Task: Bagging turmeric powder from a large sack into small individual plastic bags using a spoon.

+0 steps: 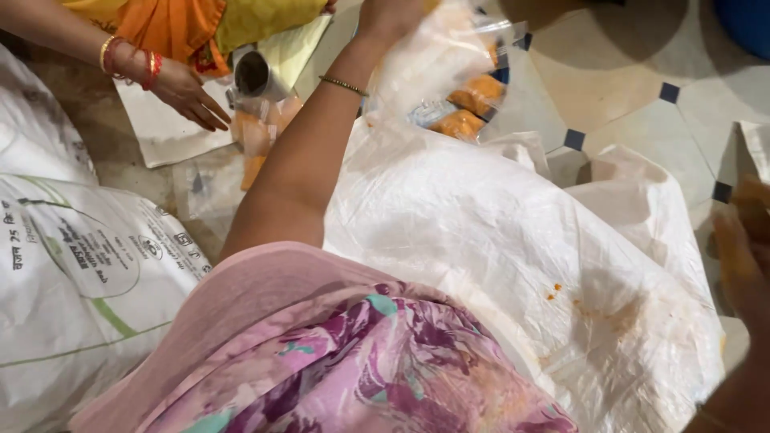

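Observation:
My left hand (391,16) reaches far forward, a thin bangle on the wrist, and grips the top of a clear plastic bag (429,60). Two small packets of orange powder (477,92) show through or just behind that bag. My right hand (742,252) is at the right edge, blurred and dusted with orange powder; whether it holds anything is unclear. Below my arms lies a white woven sack (513,232) with orange powder stains (601,309).
Another person's hand (188,95) with red and gold bangles rests at the top left beside a steel cup (257,74) and a clear packet of orange powder (257,132). A full printed white sack (72,265) stands at the left. Tiled floor (626,80) and a blue container (746,20) lie at the top right.

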